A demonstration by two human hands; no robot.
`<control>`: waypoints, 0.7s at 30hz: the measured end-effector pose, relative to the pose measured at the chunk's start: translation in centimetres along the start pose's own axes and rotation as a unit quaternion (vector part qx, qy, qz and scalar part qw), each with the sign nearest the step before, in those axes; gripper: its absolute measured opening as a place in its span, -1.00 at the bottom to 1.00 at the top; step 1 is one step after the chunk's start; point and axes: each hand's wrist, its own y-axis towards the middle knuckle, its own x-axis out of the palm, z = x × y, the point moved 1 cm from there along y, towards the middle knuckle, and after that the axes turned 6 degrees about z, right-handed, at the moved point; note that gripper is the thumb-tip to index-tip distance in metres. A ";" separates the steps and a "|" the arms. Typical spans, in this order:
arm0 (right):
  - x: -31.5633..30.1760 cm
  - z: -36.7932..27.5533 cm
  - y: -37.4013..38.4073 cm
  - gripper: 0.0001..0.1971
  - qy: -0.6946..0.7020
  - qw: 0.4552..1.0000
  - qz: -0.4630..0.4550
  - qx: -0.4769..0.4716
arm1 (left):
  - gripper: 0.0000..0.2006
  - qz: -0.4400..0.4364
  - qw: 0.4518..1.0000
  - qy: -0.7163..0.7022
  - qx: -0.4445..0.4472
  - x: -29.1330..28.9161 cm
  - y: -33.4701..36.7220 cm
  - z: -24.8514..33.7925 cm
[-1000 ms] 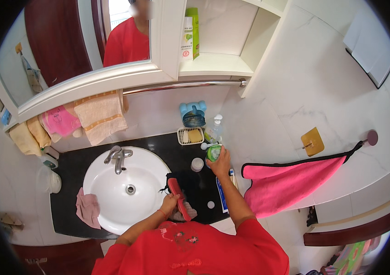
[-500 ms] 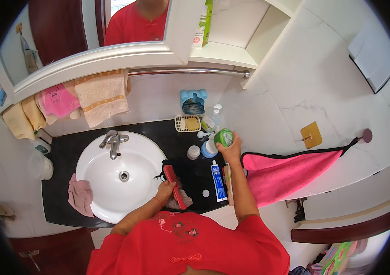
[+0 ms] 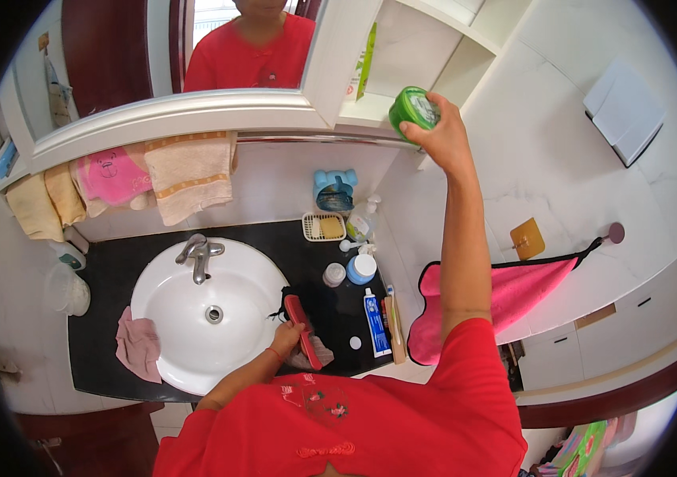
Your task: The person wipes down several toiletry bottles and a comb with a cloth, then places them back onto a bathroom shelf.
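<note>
My right hand [image 3: 440, 137] is raised with the arm stretched out, its fingers wrapped around a round green jar [image 3: 414, 113] at the edge of the white wall shelf [image 3: 390, 113]. At the sink's right rim, my left hand [image 3: 287, 339] grips a long red comb [image 3: 302, 330], held upright over the black counter [image 3: 255, 226]. Under the comb lie a dark cloth-like thing and a greyish-pink cloth [image 3: 322, 352], partly covered. A green and white box [image 3: 364, 67] stands on the shelf, left of the jar.
Right of the white sink [image 3: 171, 318] stand a small jar [image 3: 334, 275], a blue-and-white jar [image 3: 361, 269], a pump bottle [image 3: 364, 219] and a soap dish [image 3: 324, 227]. A toothpaste tube [image 3: 376, 322] lies nearer. Towels [image 3: 187, 175] hang below the mirror; a pink cloth [image 3: 505, 294] hangs at right.
My right hand has lifted the green jar from above the counter's right side up to the shelf. My left hand keeps hold of the red comb in nearly the same place.
</note>
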 end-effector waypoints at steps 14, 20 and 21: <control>2.2 4.3 8.5 -0.14 -0.092 0.986 -0.104 0.089 | -0.84 -0.007 1.000 0.005 -0.005 -0.6 0.7 -1.0; 3.9 6.3 8.4 -0.20 -0.237 0.956 -0.167 0.047 | -0.83 -0.001 0.999 0.036 -0.003 -0.2 0.2 -0.4; 4.1 6.4 8.5 -0.24 -0.272 0.944 -0.186 0.028 | -0.83 0.000 0.999 0.041 -0.004 -0.1 -0.1 0.0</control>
